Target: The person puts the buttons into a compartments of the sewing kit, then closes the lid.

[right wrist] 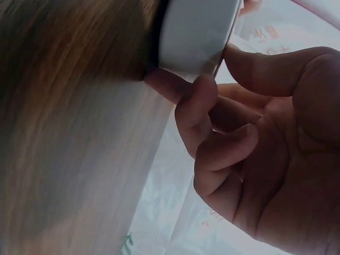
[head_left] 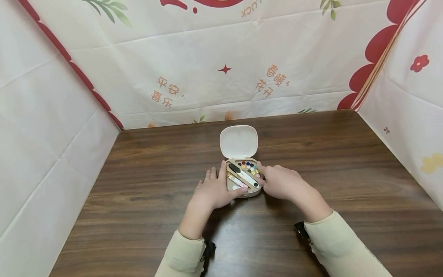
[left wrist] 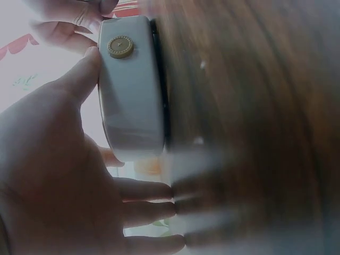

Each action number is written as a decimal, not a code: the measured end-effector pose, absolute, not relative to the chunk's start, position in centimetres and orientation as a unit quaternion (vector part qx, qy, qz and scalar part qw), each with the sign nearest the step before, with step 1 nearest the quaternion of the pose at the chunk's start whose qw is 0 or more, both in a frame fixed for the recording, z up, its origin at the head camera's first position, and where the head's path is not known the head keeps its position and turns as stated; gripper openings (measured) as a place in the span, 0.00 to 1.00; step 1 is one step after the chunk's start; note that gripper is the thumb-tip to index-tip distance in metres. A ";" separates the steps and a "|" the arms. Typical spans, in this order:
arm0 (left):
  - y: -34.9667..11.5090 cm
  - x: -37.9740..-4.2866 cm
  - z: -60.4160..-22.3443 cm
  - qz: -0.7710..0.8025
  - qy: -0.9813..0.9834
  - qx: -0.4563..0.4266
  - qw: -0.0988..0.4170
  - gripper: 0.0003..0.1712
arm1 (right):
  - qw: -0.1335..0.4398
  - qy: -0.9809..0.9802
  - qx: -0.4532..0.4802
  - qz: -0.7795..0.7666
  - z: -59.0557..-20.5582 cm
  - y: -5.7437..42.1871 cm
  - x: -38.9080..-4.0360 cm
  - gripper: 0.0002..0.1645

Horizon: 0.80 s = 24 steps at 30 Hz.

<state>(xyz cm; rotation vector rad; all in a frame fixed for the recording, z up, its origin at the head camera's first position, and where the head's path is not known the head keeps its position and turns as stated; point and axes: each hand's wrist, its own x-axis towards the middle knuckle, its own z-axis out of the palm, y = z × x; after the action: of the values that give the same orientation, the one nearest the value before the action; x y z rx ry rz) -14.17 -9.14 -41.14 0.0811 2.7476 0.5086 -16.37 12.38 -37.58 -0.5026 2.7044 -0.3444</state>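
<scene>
A small sewing kit case point(head_left: 251, 193) lies on the table, its white lid point(head_left: 238, 141) raised at the back. Colourful buttons point(head_left: 253, 173) fill its right compartment. Diagonally across the middle is a slim white tool point(head_left: 246, 177) with a black end, beside a pink-and-white strip point(head_left: 238, 181). My left hand point(head_left: 212, 192) spans the case's left side, thumb on the front rim and index finger along the left edge; the other fingers extend straight. At the right edge, my right hand point(head_left: 282, 182) pinches the case, thumb on the rim and curled fingers against the side wall point(right wrist: 196, 37).
The case has a round ridged clasp point(left wrist: 120, 47) on its front. Under it is a dark wood-grain table point(head_left: 155, 184). A white printed cloth point(head_left: 207, 84) hangs behind the table's far edge and along both sides. Dark wrist straps point(head_left: 209, 251) sit at the light sleeves.
</scene>
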 end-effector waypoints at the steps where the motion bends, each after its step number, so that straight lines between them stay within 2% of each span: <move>1: -9.1 -14.3 -41.4 0.178 0.969 0.030 0.171 0.68 | 0.183 0.959 -0.177 -0.126 -37.6 12.4 -16.3 0.38; 8: -9.5 -15.4 -43.9 0.187 0.966 0.033 0.174 0.76 | 0.189 0.954 -0.166 -0.160 -37.7 12.7 -16.4 0.38; 11: -9.6 -15.4 -43.8 0.185 0.967 0.030 0.173 0.76 | 0.185 0.952 -0.164 -0.182 -37.9 13.0 -16.5 0.38; 18: -9.9 -14.5 -40.3 0.230 0.956 0.034 0.179 0.65 | 0.178 0.939 -0.155 -0.251 -38.1 14.3 -16.7 0.39; 24: -10.8 -15.6 -38.7 0.356 0.929 0.025 0.104 0.50 | 0.134 0.928 -0.111 -0.329 -37.4 14.1 -17.7 0.37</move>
<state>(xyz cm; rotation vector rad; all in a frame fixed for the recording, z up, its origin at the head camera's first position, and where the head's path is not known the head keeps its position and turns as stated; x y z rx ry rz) -15.64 -10.76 -38.69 0.0734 2.7388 1.0490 -17.66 14.10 -37.39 -0.3206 2.6913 -0.9542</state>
